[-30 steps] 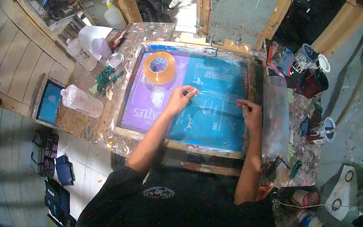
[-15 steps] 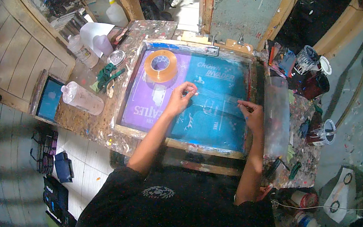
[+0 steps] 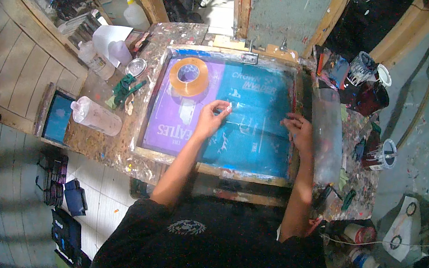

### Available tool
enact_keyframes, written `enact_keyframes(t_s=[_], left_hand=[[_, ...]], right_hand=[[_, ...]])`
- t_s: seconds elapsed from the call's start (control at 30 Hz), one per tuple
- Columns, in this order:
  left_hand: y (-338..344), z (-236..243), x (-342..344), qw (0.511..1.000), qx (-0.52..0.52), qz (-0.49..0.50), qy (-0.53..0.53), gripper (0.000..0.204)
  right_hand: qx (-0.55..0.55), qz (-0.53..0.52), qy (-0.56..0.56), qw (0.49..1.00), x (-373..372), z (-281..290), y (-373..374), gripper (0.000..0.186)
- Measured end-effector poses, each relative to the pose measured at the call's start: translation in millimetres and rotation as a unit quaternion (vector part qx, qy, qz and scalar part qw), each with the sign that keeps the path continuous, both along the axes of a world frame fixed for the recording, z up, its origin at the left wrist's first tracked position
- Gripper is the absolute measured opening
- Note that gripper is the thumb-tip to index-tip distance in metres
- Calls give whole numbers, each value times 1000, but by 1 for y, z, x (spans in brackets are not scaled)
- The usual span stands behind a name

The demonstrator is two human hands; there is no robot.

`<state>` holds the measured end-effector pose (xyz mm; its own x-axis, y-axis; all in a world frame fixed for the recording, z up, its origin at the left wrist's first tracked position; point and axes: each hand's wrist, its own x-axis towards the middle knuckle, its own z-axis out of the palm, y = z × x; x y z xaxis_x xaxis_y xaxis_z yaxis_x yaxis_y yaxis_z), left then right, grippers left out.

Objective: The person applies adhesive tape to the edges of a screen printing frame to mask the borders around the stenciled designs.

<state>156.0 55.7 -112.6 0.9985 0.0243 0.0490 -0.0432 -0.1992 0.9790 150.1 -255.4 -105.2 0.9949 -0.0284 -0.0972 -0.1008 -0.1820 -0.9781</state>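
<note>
A wood-framed printing screen (image 3: pixel 247 155) lies before me, its mesh half purple, half teal with pale lettering and figures. Over the teal half, a strip of clear tape (image 3: pixel 256 113) stretches between my hands, its outline faint. My left hand (image 3: pixel 211 119) pinches one end near the middle of the screen, thumb against fingertips. At the right side of the frame, my right hand (image 3: pixel 301 131) has bent fingers at the other end of the strip; the contact is hard to see. A roll of clear tape (image 3: pixel 198 80) rests on the purple half, left of my left hand.
A metal hinge clamp (image 3: pixel 249 57) holds the frame's far edge. Left on the paint-stained table are a squeeze bottle (image 3: pixel 98 116), green cloth (image 3: pixel 126 88) and a spray bottle (image 3: pixel 135 14). Paint-smeared tubs (image 3: pixel 383 154) and a long translucent piece (image 3: pixel 326 137) are at right.
My right hand has risen slightly and its fingers have shifted at the tape's end. My left hand has moved a little left and down. The roll has stayed put.
</note>
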Motion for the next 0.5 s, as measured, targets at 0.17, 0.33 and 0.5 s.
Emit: enact_keyframes(t_s=[0.17, 0.33, 0.5], left_hand=[[-1, 9, 2, 998, 53, -7, -16, 16], [1, 10, 2, 998, -36, -35, 44, 15], [-5, 20, 2, 999, 2, -30, 13, 13]], right_hand=[[1, 17, -5, 1000, 1, -4, -6, 18], [30, 7, 32, 999, -4, 11, 2, 18], [45, 5, 27, 999, -1, 5, 1, 18]])
